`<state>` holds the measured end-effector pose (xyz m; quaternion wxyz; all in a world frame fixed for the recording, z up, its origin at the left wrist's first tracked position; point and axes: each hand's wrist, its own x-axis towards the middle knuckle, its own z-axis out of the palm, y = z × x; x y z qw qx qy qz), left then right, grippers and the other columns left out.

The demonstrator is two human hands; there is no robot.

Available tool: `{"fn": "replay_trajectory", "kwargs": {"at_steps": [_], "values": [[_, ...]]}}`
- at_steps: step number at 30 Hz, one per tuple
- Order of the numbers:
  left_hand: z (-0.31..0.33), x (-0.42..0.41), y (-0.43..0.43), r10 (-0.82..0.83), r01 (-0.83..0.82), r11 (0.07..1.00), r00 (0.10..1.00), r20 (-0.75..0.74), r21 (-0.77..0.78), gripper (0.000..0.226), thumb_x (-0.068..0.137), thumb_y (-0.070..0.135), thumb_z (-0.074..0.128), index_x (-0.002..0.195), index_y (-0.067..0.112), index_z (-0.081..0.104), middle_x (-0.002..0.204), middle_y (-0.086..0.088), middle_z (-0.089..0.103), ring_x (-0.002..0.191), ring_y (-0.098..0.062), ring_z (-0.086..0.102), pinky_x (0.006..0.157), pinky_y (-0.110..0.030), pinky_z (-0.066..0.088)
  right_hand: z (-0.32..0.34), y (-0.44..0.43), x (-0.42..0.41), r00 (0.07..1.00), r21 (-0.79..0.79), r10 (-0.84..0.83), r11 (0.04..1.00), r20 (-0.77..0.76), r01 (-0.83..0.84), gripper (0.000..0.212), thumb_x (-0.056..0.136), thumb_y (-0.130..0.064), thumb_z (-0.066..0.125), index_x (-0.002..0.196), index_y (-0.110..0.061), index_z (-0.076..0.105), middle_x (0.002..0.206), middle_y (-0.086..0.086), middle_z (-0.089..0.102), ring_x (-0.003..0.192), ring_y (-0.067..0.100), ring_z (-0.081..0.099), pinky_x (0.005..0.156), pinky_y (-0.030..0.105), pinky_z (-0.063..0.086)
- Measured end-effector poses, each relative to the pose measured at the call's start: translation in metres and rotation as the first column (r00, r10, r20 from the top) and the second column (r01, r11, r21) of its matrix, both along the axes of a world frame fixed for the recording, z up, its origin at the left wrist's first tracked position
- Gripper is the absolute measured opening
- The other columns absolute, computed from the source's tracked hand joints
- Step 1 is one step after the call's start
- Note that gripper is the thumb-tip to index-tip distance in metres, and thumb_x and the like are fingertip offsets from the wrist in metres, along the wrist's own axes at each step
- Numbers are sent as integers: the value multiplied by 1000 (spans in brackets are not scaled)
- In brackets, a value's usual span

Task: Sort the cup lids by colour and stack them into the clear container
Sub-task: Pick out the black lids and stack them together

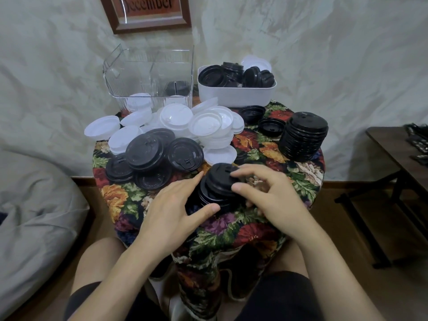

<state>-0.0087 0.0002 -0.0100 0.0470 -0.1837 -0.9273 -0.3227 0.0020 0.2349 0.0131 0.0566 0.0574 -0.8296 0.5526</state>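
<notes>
Left hand (176, 205) cupping, right hand (266, 198) pinching black stack (217, 179), 6 o'clock.
Stacking is proceeding; next likely needing level lift to container (129, 72), 11 o'clock.

Pale mottled wall (324, 54); framed "December" sign (148, 12); grey bedding (34, 205) left; dark table (393, 144) right; brown floor (328, 232).

Soft, fairly dim indoor light falls from above, with a greenish-grey cast and only faint shadows. The clear container (148, 72) in the upper left carries pale glints along its edges. The black lid stack (217, 186) at centre loses detail into one dark mass. The right hand (268, 202) is slightly smeared at its fingertips (240, 173). Wide-angle distortion bends the frame's sides and softens its corners.
</notes>
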Motion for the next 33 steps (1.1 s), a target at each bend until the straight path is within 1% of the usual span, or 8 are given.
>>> {"fn": "replay_trajectory", "kwargs": {"at_steps": [3, 11, 15, 21, 25, 28, 31, 33], "values": [[3, 1, -1, 8, -9, 999, 1000, 24, 33, 88, 82, 77, 54, 158, 37, 35, 147, 18, 52, 136, 0, 40, 103, -21, 31, -5, -5, 2, 1000, 154, 28, 988, 7, -28, 20, 89, -38, 78, 108, -41, 74, 125, -27, 59, 74, 11, 64, 76, 29, 55], [3, -1, -3, -8, 6, 999, 999, 53, 52, 87, 80, 72, 57, 157, 40, 36, 132, 30, 45, 132, 5, 40, 96, -8, 28, 2, -8, -3, 993, 256, 95, 961, 65, -109, 37, 84, -53, 77, 118, -48, 64, 125, -33, 52, 74, 9, 62, 73, 25, 50], [1, -3, -5, -16, 11, 997, 997, 76, 78, 86, 79, 75, 58, 156, 49, 32, 138, 25, 51, 135, 0, 45, 104, -24, 37, 0, -9, -5, 993, 232, 103, 966, 53, -112, 38, 82, -49, 81, 117, -47, 67, 126, -35, 52, 68, 7, 58, 72, 24, 51], [-3, -6, -8, -31, 21, 993, 996, 82, 115, 79, 82, 84, 44, 153, 48, 39, 144, 29, 51, 135, 8, 42, 110, -27, 39, -1, -10, -4, 989, 219, 130, 965, 71, -143, 44, 84, -44, 82, 123, -50, 61, 126, -31, 54, 69, 7, 58, 70, 20, 47], [-6, -7, -8, -14, 3, 991, 996, 85, 133, 75, 83, 84, 43, 150, 50, 42, 142, 24, 56, 136, 2, 47, 111, -36, 43, 0, -8, -3, 984, 201, 133, 967, 120, -155, 56, 85, -44, 81, 132, -49, 53, 111, -23, 59, 68, 6, 57, 67, 19, 43], [-7, -8, -9, -24, 9, 988, 995, 99, 151, 77, 81, 84, 47, 149, 49, 44, 141, 23, 56, 135, 1, 48, 111, -38, 43, 1, -8, -4, 979, 218, 165, 958, 119, -188, 66, 85, -49, 79, 144, -50, 48, 129, -31, 51, 77, 8, 60, 74, 23, 50], [-6, -9, -10, -41, 28, 991, 995, 95, 134, 79, 81, 84, 48, 150, 45, 45, 143, 24, 55, 136, 3, 46, 112, -37, 43, 1, -8, -6, 975, 260, 197, 941, 104, -218, 70, 86, -52, 77, 148, -48, 45, 134, -42, 44, 103, -5, 57, 87, 16, 47], [-6, -9, -10, -49, 38, 992, 995, 88, 124, 77, 83, 83, 49, 150, 46, 44, 143, 27, 54, 136, 6, 44, 113, -33, 41, 2, -7, -9, 971, 256, 207, 938, 124, -232, 72, 86, -48, 79, 149, -46, 45, 130, -51, 42, 99, -9, 56, 84, 17, 48]]}}
